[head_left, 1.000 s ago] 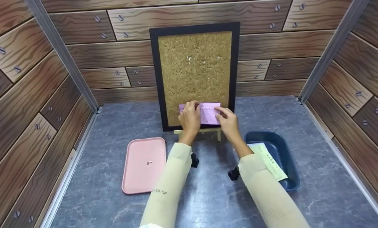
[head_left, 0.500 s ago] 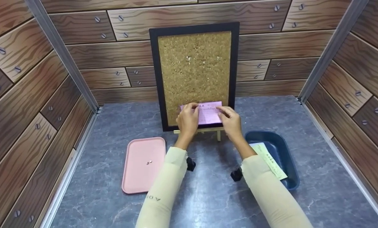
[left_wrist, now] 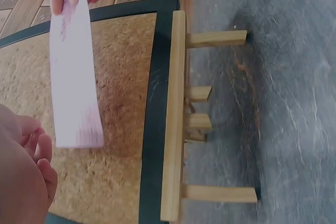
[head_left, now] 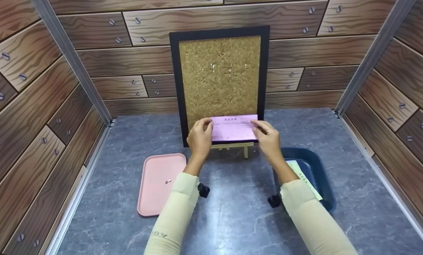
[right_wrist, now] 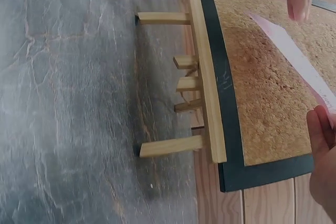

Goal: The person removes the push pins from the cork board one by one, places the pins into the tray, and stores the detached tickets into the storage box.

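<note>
Pink paper, a small printed slip (head_left: 234,128), is held flat in front of the lower part of the cork board (head_left: 220,76), which stands upright on a small wooden easel (head_left: 232,146) on the grey bench (head_left: 232,212). The left hand (head_left: 199,140) pinches the slip's left edge, thumb and fingers (head_left: 207,123) curled round it, wrist raised and forearm reaching straight toward the board. The right hand (head_left: 269,139) pinches the right edge in the same manner, fingers bent over the top corner, so the slip stretches level between the two hands, just above the board's bottom frame. Both forearms wear cream sleeves and angle inward toward the board. Left of the easel lies a pink tray (head_left: 160,184) carrying a small metal pin (head_left: 167,181). Right of the easel sits a dark blue tray (head_left: 312,175) with a pale green slip (head_left: 305,179) inside, partly hidden by the right forearm.
</note>
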### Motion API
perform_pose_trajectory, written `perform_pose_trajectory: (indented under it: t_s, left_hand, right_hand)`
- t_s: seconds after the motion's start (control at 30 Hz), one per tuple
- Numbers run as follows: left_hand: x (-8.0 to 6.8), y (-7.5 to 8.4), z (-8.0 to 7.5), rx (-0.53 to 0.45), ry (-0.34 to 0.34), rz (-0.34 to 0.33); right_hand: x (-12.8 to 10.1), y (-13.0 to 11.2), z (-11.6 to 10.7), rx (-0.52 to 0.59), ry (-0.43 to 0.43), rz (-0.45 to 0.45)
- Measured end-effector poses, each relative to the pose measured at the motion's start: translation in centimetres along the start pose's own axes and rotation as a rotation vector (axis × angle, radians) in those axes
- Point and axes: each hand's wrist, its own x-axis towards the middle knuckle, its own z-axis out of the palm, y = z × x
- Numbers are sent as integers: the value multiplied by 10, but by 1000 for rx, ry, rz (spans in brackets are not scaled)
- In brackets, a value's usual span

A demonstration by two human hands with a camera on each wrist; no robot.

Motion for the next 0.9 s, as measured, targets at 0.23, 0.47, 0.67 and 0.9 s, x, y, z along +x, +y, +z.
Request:
perform_pose_trajectory:
  t_s: [0.23,0.47,0.67,0.9]
  left_hand:
    - [-5,-9,-21,-45,19,9]
    - [-11,-22,-40,-46,48,37]
    - [-16,-34,-54,-37,48,15]
    - [-23,-48,-69,-20,52,3]
  right_hand:
    - [-3,-9,-16,17,20,3]
    - [-9,-15,-32,34,61,22]
    - [-13,-17,-47,36,98,41]
    - [-19,-18,-68,36,150,76]
